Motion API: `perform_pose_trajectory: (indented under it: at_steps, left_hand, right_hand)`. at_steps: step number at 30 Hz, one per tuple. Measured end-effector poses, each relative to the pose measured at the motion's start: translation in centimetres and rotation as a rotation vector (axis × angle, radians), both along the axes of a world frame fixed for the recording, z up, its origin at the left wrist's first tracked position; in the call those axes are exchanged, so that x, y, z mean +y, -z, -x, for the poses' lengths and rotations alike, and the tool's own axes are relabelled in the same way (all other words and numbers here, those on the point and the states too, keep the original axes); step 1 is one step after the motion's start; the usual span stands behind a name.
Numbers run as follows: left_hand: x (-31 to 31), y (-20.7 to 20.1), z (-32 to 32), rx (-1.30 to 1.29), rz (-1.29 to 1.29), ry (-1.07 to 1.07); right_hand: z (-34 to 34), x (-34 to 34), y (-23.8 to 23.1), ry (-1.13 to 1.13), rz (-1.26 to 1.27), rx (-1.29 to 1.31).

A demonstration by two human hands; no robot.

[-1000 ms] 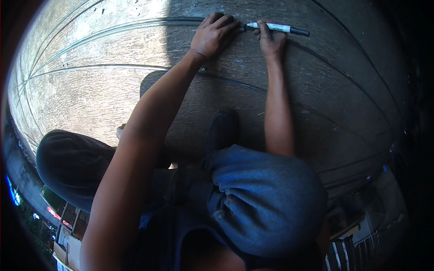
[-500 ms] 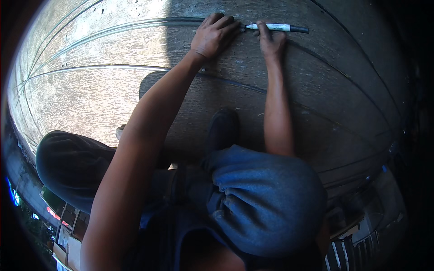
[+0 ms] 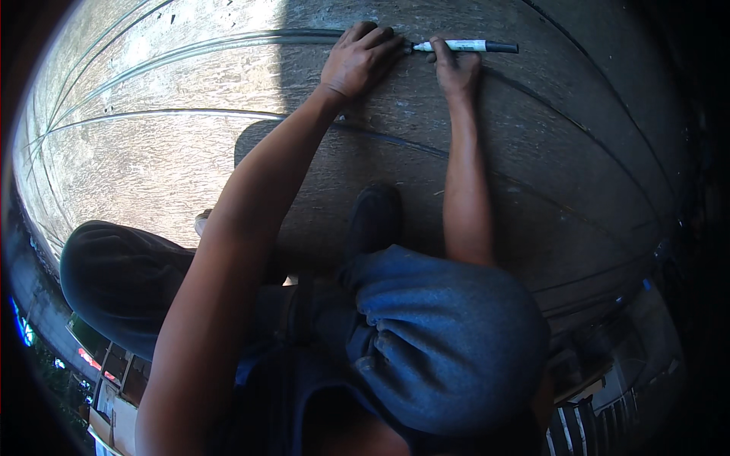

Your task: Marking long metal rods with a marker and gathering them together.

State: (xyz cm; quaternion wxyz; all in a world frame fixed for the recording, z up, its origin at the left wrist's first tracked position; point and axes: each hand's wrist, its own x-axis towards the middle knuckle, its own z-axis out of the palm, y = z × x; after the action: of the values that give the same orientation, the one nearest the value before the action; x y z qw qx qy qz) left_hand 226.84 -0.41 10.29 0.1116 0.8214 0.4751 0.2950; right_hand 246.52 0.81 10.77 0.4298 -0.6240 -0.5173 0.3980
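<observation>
My left hand [image 3: 363, 61] is curled over a bundle of long thin metal rods [image 3: 228, 38] lying on the ground, its fingers closed round them. In my right hand [image 3: 457, 74] is a white marker pen [image 3: 465, 45] with a dark rear end, pinched between thumb and fingers. The pen lies nearly level, its tip pointing left to the rods just beside my left fingers. Whether the tip touches metal is too small to tell.
A separate rod [image 3: 175, 113] crosses the rough concrete floor [image 3: 144, 152] nearer to me. Another long dark rod [image 3: 601, 64] curves at the right. My shoe [image 3: 376, 213] and bent knee [image 3: 464, 334] are close below my hands. Sunlight falls on the left part.
The marker pen has shifted very slightly left toward my left fingers. My left hand stays in place on the rods.
</observation>
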Motion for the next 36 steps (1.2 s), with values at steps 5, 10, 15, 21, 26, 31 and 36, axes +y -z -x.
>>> perform_pose_trajectory:
  at_steps: [5, 10, 15, 21, 26, 31, 36]
  left_hand:
    - [-0.02, 0.05, -0.04, 0.006, -0.006, -0.009]
    - [0.06, 0.19, 0.00, 0.004, -0.006, -0.004]
    - [0.01, 0.24, 0.02, 0.004, -0.011, -0.006]
    - [0.09, 0.24, 0.02, 0.012, -0.006, -0.005]
    - [0.04, 0.32, 0.00, 0.003, -0.006, -0.004]
    - [0.14, 0.49, 0.01, -0.001, -0.021, -0.002]
    - [0.12, 0.48, 0.03, 0.002, -0.019, 0.002]
  right_hand:
    - [0.14, -0.04, 0.02, 0.006, -0.006, 0.017]
    - [0.24, 0.05, -0.01, 0.014, -0.040, -0.052]
    - [0.33, -0.05, -0.10, 0.025, -0.026, 0.059]
    - [0.35, -0.02, -0.11, 0.003, -0.071, 0.075]
    - [0.16, -0.07, 0.03, 0.008, -0.067, 0.048]
    - [-0.26, 0.03, 0.36, -0.005, 0.001, -0.006]
    - [-0.15, 0.07, 0.61, -0.033, -0.079, 0.052]
